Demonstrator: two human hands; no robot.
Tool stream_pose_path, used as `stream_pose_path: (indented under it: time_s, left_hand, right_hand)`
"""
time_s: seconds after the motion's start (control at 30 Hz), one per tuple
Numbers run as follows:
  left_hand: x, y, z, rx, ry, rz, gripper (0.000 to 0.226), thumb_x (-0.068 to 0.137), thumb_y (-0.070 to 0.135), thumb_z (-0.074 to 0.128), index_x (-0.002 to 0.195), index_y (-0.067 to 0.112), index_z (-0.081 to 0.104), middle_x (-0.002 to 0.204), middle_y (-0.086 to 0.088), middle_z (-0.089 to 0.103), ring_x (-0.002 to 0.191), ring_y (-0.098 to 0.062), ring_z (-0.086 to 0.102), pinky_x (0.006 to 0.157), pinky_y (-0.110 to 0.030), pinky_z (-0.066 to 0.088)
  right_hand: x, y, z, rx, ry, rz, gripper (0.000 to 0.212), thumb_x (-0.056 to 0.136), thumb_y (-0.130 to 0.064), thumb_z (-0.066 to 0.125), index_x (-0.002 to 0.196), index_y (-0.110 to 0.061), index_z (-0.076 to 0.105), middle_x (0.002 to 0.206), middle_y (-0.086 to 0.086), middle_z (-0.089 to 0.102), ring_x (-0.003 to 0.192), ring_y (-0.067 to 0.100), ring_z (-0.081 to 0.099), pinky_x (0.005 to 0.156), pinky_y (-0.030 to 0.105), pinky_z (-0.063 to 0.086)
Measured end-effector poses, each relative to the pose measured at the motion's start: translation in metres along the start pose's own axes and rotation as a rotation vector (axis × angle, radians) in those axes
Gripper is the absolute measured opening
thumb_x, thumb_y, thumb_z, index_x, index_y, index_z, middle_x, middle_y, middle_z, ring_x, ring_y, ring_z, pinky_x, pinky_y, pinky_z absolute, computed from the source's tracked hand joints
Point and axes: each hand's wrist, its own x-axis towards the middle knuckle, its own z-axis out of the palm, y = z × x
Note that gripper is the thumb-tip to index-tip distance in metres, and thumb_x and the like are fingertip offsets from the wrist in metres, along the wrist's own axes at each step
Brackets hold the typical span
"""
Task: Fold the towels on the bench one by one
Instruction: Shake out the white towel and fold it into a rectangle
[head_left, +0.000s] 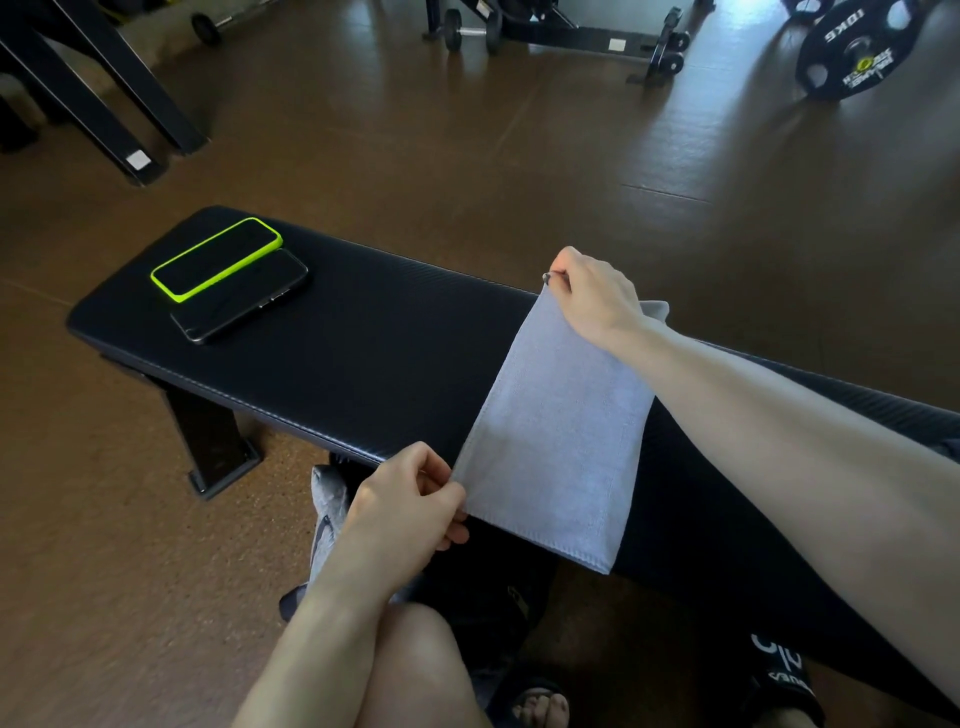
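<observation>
Only one view here, the head cam looking down at a black padded bench (374, 332) in a gym.

A light grey towel (556, 436) lies stretched across the bench, roughly mid-length of the pad, and looks already folded into a narrow strip. Its near end hangs a bit past the bench's front edge, and its far end is lifted just above the back edge.

The left hand (410, 504) is at the bench's front edge, fingers curled and pinching the towel's near left corner. The right hand (597, 296) reaches over to the bench's far edge and pinches the far corner between thumb and fingertips, so both hands have a grip on the cloth and it's pulled fairly taut between them. A bit of towel peeks out behind the right wrist.

Toward the bench's left end sit two phones, touching side by side: one in a bright green case (218, 258) and a plain dark one (241, 296) on its near side. Both lie flat, well apart from the towel.

Under the bench's front edge, beside the left forearm, there's some grey cloth (327, 499), can't tell what it is. Beyond the bench, across the brown floor, there's a weight plate (852, 52) and a small dumbbell (471, 32).
</observation>
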Motion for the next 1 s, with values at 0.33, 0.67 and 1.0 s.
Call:
stream_pose_path:
  time_s: [0.33,0.67,1.0]
  left_hand:
    - [-0.001,0.001,0.001,0.075,0.009,0.011,0.009,0.085,0.004,0.058,0.087,0.013,0.057,0.071,-0.005,0.074,0.061,-0.017,0.073,0.070,-0.044,0.062]
    - [-0.002,-0.005,0.001,0.209,0.028,0.026,0.012,0.084,0.027,0.059,0.085,0.032,0.049,0.068,0.005,0.073,0.068,-0.015,0.072,0.072,-0.047,0.062]
    - [-0.008,0.002,0.003,0.299,0.084,0.029,0.012,0.088,0.029,0.062,0.089,0.024,0.050,0.066,-0.004,0.072,0.064,-0.022,0.071,0.073,-0.045,0.060]
  right_hand:
    - [-0.002,-0.006,-0.004,-0.063,-0.039,-0.057,0.014,0.107,-0.022,0.039,0.106,-0.014,0.051,0.095,0.003,0.063,0.077,0.024,0.059,0.069,0.040,0.052]
    - [-0.007,-0.013,-0.014,-0.311,0.076,-0.023,0.031,0.106,-0.034,0.038,0.123,-0.015,0.057,0.117,0.012,0.059,0.108,0.035,0.056,0.092,0.043,0.039]
    - [-0.111,-0.009,-0.046,-0.133,0.074,-0.108,0.034,0.101,-0.030,0.048,0.128,-0.011,0.059,0.123,0.010,0.060,0.120,0.033,0.052,0.103,0.042,0.037]
